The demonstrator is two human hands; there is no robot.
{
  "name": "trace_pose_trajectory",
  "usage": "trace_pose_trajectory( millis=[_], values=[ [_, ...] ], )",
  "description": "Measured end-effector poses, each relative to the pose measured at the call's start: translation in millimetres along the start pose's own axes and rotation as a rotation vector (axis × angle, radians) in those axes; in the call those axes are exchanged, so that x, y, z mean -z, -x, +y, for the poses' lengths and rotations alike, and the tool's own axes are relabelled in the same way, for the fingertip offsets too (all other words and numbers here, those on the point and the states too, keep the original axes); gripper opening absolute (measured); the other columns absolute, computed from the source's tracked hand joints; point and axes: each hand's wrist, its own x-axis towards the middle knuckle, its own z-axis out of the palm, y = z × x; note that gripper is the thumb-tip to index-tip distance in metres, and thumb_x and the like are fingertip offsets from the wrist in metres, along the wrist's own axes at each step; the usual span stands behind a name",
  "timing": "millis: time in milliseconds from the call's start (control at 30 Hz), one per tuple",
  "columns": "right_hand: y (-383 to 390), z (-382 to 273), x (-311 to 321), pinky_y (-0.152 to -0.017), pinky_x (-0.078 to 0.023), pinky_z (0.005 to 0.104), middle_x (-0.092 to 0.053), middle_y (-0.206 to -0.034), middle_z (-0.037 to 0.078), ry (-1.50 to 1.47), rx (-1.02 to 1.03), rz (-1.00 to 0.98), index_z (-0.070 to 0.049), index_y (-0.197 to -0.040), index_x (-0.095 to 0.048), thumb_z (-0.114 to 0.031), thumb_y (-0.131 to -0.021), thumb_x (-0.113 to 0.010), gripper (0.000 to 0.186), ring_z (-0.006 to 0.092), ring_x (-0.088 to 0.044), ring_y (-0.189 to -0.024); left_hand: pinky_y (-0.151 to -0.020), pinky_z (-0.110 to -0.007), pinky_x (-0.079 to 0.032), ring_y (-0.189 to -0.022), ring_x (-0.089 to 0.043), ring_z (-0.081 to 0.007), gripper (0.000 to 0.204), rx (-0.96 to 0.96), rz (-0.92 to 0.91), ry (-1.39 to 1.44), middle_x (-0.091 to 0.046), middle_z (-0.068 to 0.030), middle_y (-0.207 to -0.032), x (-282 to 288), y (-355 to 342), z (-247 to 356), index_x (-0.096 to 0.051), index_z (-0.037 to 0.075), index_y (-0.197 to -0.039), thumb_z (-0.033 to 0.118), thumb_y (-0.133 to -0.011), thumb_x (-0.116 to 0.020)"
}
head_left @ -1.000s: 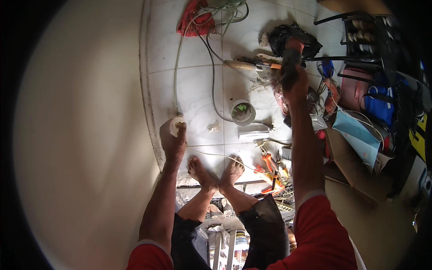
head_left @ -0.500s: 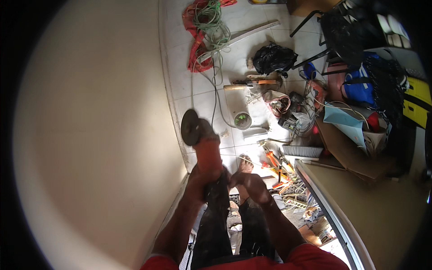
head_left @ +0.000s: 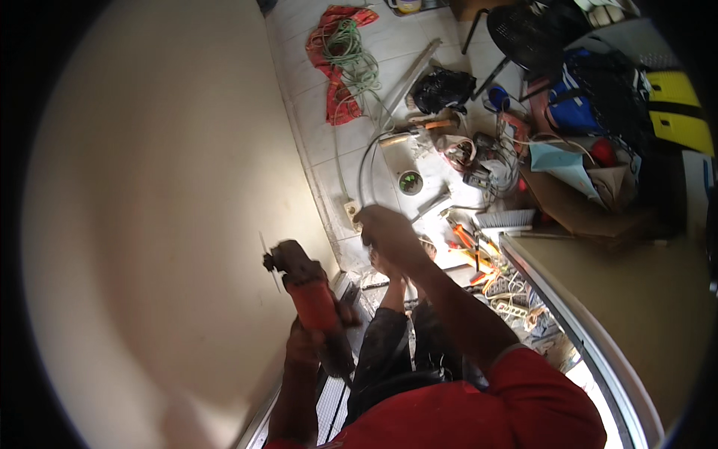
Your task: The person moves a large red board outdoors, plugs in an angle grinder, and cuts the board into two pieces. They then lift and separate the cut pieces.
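My left hand (head_left: 318, 337) is clamped round the body of an orange-and-black angle grinder (head_left: 313, 301), which I hold up in front of the cream wall (head_left: 172, 187), to the lower left of my view. The tool's head points up and to the left, and its thin disc (head_left: 270, 262) stands nearly edge-on to me.

My right hand (head_left: 390, 233) reaches forward, fingers bent, just beside a pale socket block (head_left: 351, 212) near the foot of the wall. A dark cord (head_left: 364, 165) curves down toward those fingers, but the hand is in shade and I can't fairly tell whether it grips anything.

Beyond, on the white tile floor (head_left: 321, 146), a tangle of green cord (head_left: 351, 56) lies over a red cloth (head_left: 343, 112). To its right sits a crumpled black plastic bag (head_left: 444, 90), with a hammer (head_left: 443, 123) just below it. A round tub (head_left: 410, 182) with green bits inside stands nearer to me. Farther right I see orange-handled pliers (head_left: 462, 235), a brush (head_left: 507, 220) with grey bristles, a light blue sheet (head_left: 557, 166) and a blue bag (head_left: 572, 108).
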Motion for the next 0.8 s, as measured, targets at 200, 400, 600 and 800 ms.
trace_pose_trajectory(
  millis=[200,400,600,800],
  values=[
    [147.5,-92.6,46.3,-0.083,-0.058,0.0415,-0.073,-0.099,0.013,0.067,-0.073,-0.673,-0.010,-0.129,-0.068,-0.014,-0.102,-0.065,0.027,0.0345,-0.072,-0.087,-0.107,-0.053,-0.049,-0.120,-0.059,-0.0339,0.086,-0.129,0.073,0.201,-0.057,-0.0226,-0.136,-20.9,-19.4,-1.0,-0.046,0.003,-0.147,0.033,-0.079,-0.089],
    [199.3,-28.8,99.7,-0.090,-0.059,0.0375,-0.078,-0.120,0.014,-0.216,-0.531,-0.980,-0.006,-0.140,-0.066,-0.038,-0.109,-0.061,0.045,0.0210,-0.075,-0.105,-0.083,-0.041,-0.058,-0.099,-0.063,-0.0256,0.081,-0.085,-0.157,0.295,-0.057,-0.0201,-0.136,-4.6,-2.6,-9.7,-0.042,0.004,-0.150,0.028,-0.085,-0.084],
    [110.0,20.3,7.1,-0.102,-0.056,0.0500,-0.060,-0.144,0.028,-1.281,-0.744,-0.479,0.005,-0.162,-0.026,-0.070,-0.107,-0.046,0.095,0.0434,-0.065,-0.125,-0.069,-0.038,-0.057,-0.080,-0.062,-0.0241,0.078,-0.022,-0.326,0.120,-0.061,-0.0192,-0.125,-22.1,25.1,-11.8,-0.044,0.004,-0.147,0.028,-0.086,-0.085],
    [-76.3,42.6,24.4,-0.069,-0.065,0.0335,-0.061,-0.109,0.028,-1.793,-0.385,0.543,0.004,-0.127,-0.053,-0.010,-0.103,-0.070,0.033,0.0327,-0.067,-0.091,-0.063,-0.034,-0.052,-0.071,-0.058,-0.0213,0.070,-0.134,-0.533,-0.027,-0.061,-0.0151,-0.113,-43.4,85.5,10.4,-0.048,0.004,-0.141,0.027,-0.087,-0.087]
  ],
)
